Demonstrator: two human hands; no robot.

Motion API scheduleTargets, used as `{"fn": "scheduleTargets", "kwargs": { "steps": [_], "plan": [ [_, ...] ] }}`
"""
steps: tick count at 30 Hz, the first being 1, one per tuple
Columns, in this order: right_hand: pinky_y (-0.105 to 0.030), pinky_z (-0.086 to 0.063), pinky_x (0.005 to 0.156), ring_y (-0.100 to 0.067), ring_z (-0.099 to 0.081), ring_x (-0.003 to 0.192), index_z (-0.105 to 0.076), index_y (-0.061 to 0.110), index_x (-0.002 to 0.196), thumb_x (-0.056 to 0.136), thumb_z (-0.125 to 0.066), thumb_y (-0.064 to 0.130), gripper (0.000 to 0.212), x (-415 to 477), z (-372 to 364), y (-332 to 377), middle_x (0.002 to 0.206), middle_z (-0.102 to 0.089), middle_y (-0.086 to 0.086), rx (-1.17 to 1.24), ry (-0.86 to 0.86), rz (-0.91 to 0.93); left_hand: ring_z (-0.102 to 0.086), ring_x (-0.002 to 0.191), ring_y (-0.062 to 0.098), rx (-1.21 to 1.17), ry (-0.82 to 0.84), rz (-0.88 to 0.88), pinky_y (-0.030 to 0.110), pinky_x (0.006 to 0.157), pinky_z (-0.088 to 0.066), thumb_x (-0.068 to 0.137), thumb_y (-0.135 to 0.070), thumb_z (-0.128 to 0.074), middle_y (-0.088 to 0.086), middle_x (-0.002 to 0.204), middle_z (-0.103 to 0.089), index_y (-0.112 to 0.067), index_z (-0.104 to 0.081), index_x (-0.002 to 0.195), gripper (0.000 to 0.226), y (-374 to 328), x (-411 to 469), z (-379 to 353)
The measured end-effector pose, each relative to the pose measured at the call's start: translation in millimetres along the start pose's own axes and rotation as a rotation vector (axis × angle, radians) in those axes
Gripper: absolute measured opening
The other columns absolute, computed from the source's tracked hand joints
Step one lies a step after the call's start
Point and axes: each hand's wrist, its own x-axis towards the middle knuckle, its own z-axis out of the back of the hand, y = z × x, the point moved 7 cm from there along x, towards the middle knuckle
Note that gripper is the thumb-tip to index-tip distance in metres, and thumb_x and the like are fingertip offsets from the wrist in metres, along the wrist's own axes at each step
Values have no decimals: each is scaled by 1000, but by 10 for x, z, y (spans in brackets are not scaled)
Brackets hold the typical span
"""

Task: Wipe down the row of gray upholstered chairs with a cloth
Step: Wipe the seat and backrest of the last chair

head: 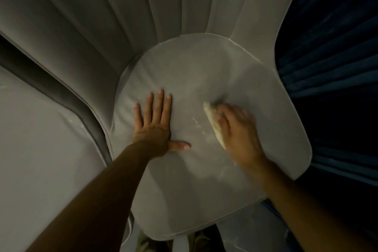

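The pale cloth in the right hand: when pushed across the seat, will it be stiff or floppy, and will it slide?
The cloth is probably floppy: it bunches into a wad under the right hand. It seems light, since curled fingers alone hold it. On the upholstered seat it likely drags rather than slips.

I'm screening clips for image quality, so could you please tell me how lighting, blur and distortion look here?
Head view: dim overall, very dark at the right edge; the right hand and its cloth are motion-blurred, while the flat left hand is sharp; soft shadows fall on the seat cushion; the wide lens bows the backrest pleats.
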Motion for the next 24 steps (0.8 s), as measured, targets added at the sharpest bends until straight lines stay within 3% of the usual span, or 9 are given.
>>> {"fn": "scheduleTargets", "kwargs": {
  "steps": [2,4,6,8,11,16,22,24],
  "plan": [
    [-41,-34,84,-36,-51,95,-69,11,99,89,-47,28,29,94,152,-216,104,-55,-16,-102,-33,-79,50,120,24,11,27,8,46,101,32,62,-84,-51,-2,126,56,-24,49,121,131,0,3,-21],
    [-37,-36,90,-33,-49,100,-67,10,111,93,-53,19,24,188,314,-393,110,-49,-18,-64,-86,-185,50,119,24,13,36,11,48,104,29,62,-84,-52,-1,128,55,-25,50,120,131,-2,1,-26],
    [-24,-37,84,-25,-52,98,-60,9,123,99,-46,19,30,219,446,-457,116,-50,-18,-10,-163,-259,49,121,24,8,35,10,48,105,27,63,-83,-53,0,130,53,-24,48,122,131,0,1,-27],
    [-26,-42,77,-29,-56,94,-58,9,126,100,-42,27,35,199,472,-272,115,-53,-18,-70,-181,-165,48,121,23,-2,33,8,48,106,27,63,-82,-54,0,130,53,-23,46,124,132,7,1,-34],
    [-35,-50,66,-35,-59,82,-59,6,123,91,-38,37,49,67,201,3,101,-59,-20,-285,-52,55,50,120,24,-10,24,-2,48,106,27,61,-84,-53,-1,129,55,-24,48,123,132,12,15,-48],
    [-35,-46,64,-34,-56,78,-57,3,122,90,-34,40,54,84,24,-63,94,-60,-20,-446,-88,-12,51,118,24,-1,26,0,47,103,29,61,-84,-53,-4,121,59,-26,50,119,131,30,35,-62],
    [-38,-36,72,-27,-43,82,-64,3,113,88,-48,28,39,-102,-233,87,86,-60,-16,-482,-184,135,49,120,24,-1,56,13,48,103,29,62,-83,-54,-2,123,58,-25,48,122,132,31,40,-73],
    [-39,-40,71,-26,-44,82,-64,5,114,89,-53,24,33,-262,-362,263,87,-59,-15,-457,-167,212,50,119,24,9,59,11,48,103,29,63,-84,-53,-2,119,61,-25,50,119,131,35,42,-72]
  ]
}}
